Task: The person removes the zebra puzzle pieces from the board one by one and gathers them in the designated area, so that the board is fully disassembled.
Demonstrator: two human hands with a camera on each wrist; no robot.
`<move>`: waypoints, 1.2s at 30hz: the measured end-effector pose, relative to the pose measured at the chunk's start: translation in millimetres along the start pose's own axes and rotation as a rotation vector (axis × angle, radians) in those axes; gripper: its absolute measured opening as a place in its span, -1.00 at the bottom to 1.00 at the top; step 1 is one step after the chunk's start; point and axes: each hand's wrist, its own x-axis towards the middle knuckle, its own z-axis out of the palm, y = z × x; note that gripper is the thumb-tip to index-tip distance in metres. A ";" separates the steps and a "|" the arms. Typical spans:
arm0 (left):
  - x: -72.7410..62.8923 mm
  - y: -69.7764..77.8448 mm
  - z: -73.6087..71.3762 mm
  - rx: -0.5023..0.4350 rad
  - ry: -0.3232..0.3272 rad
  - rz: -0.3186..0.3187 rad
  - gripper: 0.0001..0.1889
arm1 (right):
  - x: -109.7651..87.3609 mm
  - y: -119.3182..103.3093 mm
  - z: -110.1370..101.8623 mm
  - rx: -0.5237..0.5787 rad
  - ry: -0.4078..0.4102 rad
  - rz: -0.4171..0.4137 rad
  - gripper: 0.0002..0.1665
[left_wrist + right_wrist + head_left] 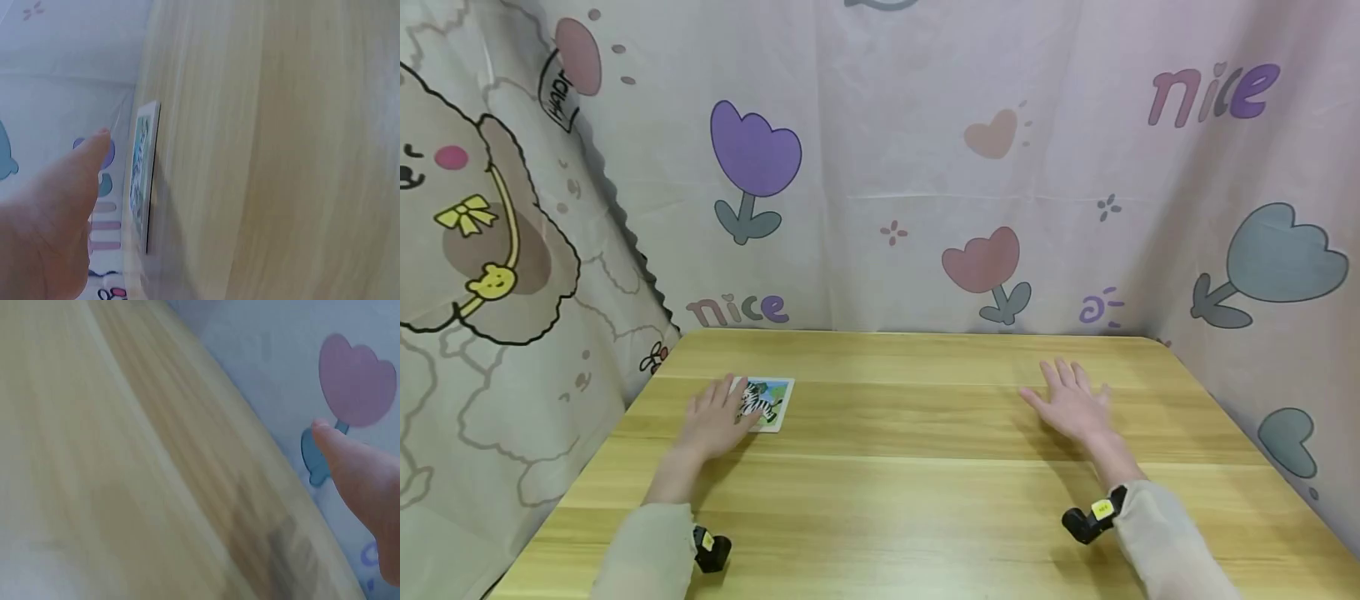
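A square picture card [767, 403] with a zebra on it and a white border lies on the left part of the wooden table [887, 517]. Over the card's left side is my left hand [715, 421], its fingers extended and hiding part of the picture. In the left wrist view the card [142, 175] shows edge-on as a thick slab, with the thumb [94, 150] raised above it. My right hand [1071, 404] hovers over the right part of the table, palm down, fingers spread, holding nothing. Its shadow falls on the wood in the right wrist view.
A printed curtain [865, 150] with tulips and the word "nice" hangs behind the table's far edge and along both sides. A small black camera is strapped at each wrist, by the light sleeves [651, 550].
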 end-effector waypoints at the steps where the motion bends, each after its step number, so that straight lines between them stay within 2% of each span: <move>1: -1.5 -2.6 -1.3 -0.008 0.001 -0.003 -0.20 | 2.3 -5.5 -0.4 0.008 -0.003 -0.005 0.05; 5: -8.5 -12.2 -7.4 -0.068 0.014 -0.018 -0.11 | 14.8 -35.5 1.3 0.084 0.019 -0.051 0.03; 9: -14.8 -22.2 -10.7 -0.145 0.028 -0.027 0.00 | 27.7 -76.6 8.6 0.235 0.041 -0.147 -0.03; 14: -23.5 -33.5 -10.4 -0.280 -0.027 -0.059 0.07 | 36.1 -140.4 20.6 0.426 -0.034 -0.237 -0.07; 19: -30.2 -33.8 -13.0 -0.394 -0.108 -0.109 0.07 | 36.9 -205.1 36.1 0.560 -0.138 -0.317 -0.09; 23: -31.2 -30.8 -13.5 -0.408 -0.132 -0.107 0.03 | 31.1 -250.1 47.6 0.676 -0.210 -0.352 -0.11; 29: -29.8 -29.1 -10.7 -0.391 -0.134 -0.099 -0.02 | 23.2 -298.7 71.2 0.793 -0.274 -0.305 -0.16; 32: -29.9 -27.7 -9.4 -0.381 -0.119 -0.084 -0.05 | 18.9 -314.1 83.9 0.804 -0.289 -0.312 -0.18; 36: -29.6 -27.5 -7.0 -0.366 -0.091 -0.061 -0.11 | 13.9 -326.7 96.9 0.754 -0.316 -0.347 -0.17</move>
